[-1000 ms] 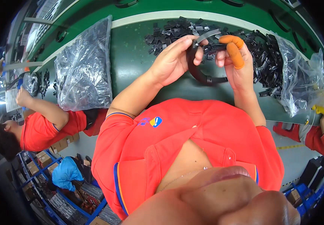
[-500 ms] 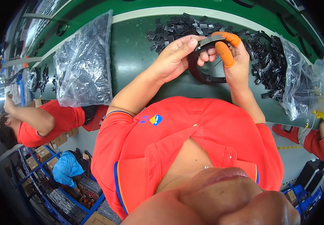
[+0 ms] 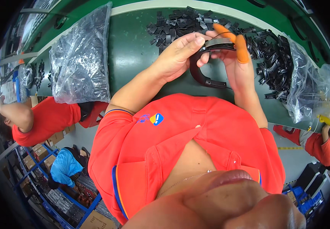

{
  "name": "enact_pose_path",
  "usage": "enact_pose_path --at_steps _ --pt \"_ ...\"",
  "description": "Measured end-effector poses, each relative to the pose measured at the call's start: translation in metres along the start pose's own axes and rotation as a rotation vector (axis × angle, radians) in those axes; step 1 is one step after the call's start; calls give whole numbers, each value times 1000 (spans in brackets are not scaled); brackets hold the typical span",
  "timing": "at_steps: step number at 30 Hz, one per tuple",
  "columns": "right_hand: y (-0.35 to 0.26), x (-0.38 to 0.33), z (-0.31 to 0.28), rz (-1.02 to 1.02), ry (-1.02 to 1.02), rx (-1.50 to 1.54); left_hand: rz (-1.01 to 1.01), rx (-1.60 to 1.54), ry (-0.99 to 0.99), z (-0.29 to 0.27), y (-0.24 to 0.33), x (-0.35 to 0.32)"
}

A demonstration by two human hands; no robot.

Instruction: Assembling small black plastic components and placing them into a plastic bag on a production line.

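Your left hand has its grip pinched on the black band, nearer you than the parts pile; your right hand is half-curled, hold unclear. The grey strip lies along the band—fastening unclear.

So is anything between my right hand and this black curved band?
Nothing visible stands between the right hand and the black curved band; the orange finger covers are near its upper end, contact unclear.

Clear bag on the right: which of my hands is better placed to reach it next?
Probably your right hand: it is nearer the bag, while your left hand, farther off, pinches the black band.
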State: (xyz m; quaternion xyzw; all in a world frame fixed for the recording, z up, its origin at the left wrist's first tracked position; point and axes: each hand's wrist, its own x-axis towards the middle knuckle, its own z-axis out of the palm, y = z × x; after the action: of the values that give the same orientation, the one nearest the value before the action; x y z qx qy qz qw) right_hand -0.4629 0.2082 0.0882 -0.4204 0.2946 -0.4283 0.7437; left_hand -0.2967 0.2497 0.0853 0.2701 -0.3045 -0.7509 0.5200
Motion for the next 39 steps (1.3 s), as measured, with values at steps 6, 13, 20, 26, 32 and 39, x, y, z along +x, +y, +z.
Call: enact_pose_path --at_steps 6,13,20,26,32,39 --pt "-9 -5 4 -439 130 -424 56 2 122 5 1 -5" --pt "-1 -10 -9 -518 225 -576 62 80 185 10 2 -8" --pt "-12 -2 -9 -254 219 -534 111 97 145 8 0 -6" --pt "-5 -12 -9 -78 0 178 247 178 106 7 -7 -3" --pt "-11 -18 4 -99 -35 177 217 310 23 5 -1 -1" --pt "-11 -19 3 -155 -36 23 332 713 39 5 -6 2"
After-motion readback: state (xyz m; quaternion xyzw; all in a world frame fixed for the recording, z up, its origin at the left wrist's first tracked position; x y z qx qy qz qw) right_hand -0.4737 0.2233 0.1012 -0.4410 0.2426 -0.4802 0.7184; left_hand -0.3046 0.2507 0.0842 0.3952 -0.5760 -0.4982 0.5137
